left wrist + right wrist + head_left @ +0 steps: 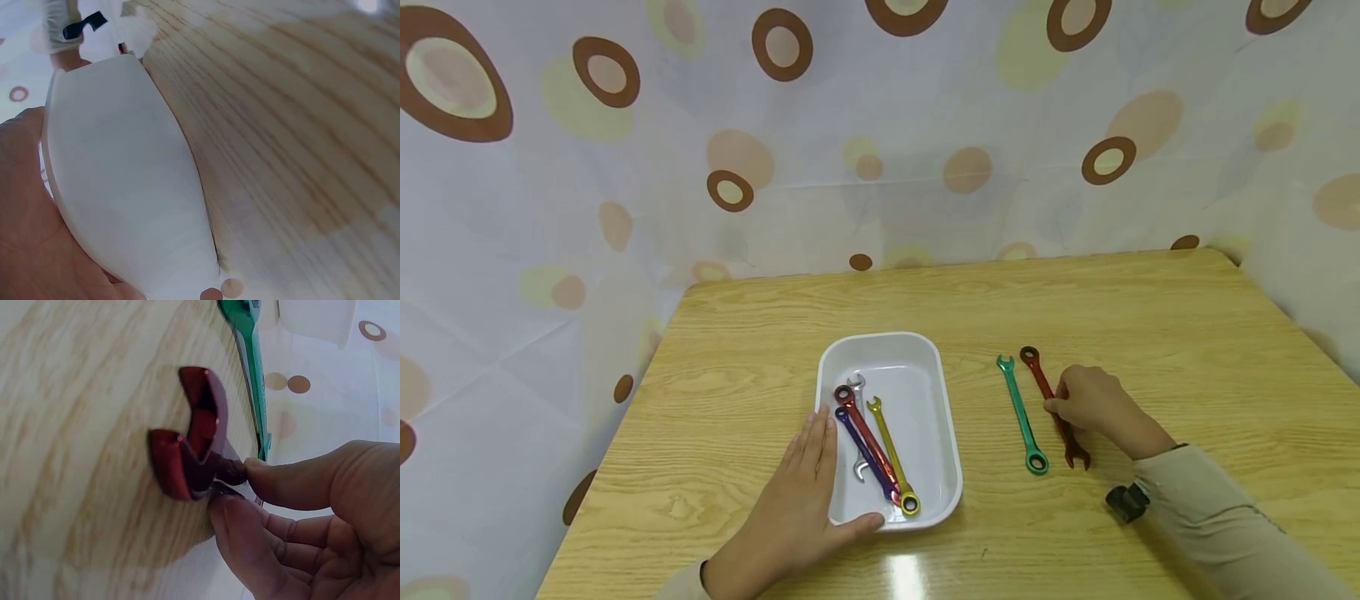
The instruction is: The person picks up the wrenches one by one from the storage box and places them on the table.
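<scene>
My right hand point(1092, 402) pinches a dark red combination wrench point(1037, 372) near its middle, thumb and fingertips on the shaft. In the right wrist view, the forked open end of this wrench point(211, 419) shows close up against the table. A green wrench point(1018, 408) lies just left of it. My left hand point(793, 492) rests against the left and front rim of a white tray point(951, 442), its fingers straight and the thumb spread out. Inside lie a second red wrench point(865, 429), a purple wrench point(861, 442), a yellow wrench point(890, 446) and a silver wrench point(860, 467).
The wooden table point(760, 350) bears the tray and the loose wrenches. Behind it and at both sides hangs a white cloth point(820, 217) with brown and yellow spots. A small black device point(1127, 503) sits at the right wrist.
</scene>
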Demonstrator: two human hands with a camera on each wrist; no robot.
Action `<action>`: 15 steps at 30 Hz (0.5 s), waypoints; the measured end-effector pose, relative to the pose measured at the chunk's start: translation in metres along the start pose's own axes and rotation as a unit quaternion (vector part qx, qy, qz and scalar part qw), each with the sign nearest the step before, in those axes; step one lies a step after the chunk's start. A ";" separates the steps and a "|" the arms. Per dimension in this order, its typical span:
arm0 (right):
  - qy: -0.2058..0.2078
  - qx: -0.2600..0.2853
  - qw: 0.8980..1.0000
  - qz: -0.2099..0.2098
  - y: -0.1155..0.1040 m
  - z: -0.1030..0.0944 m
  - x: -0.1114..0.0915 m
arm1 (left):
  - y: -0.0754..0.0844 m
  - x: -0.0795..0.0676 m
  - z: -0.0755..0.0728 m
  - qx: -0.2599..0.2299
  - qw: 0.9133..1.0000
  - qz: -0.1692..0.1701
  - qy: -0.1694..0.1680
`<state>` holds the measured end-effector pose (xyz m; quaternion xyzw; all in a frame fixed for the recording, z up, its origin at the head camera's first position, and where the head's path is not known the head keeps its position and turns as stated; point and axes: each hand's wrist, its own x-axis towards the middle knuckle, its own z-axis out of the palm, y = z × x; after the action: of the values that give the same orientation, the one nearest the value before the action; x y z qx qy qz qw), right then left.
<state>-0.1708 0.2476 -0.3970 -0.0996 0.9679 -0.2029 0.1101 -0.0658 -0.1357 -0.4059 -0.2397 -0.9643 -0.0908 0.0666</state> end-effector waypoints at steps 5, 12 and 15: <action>-0.004 0.003 1.000 0.004 0.001 0.000 0.000 | 0.000 0.000 0.000 -0.002 1.000 -0.001 -0.002; 0.003 0.001 1.000 0.007 0.002 0.001 0.000 | 0.000 0.000 0.000 0.001 1.000 -0.001 -0.004; 0.006 -0.001 1.000 0.009 0.002 0.001 0.000 | 0.001 0.000 0.000 0.000 1.000 -0.002 -0.006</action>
<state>-0.1706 0.2490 -0.3990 -0.0892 0.9696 -0.2020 0.1057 -0.0652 -0.1355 -0.4061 -0.2378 -0.9653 -0.0893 0.0612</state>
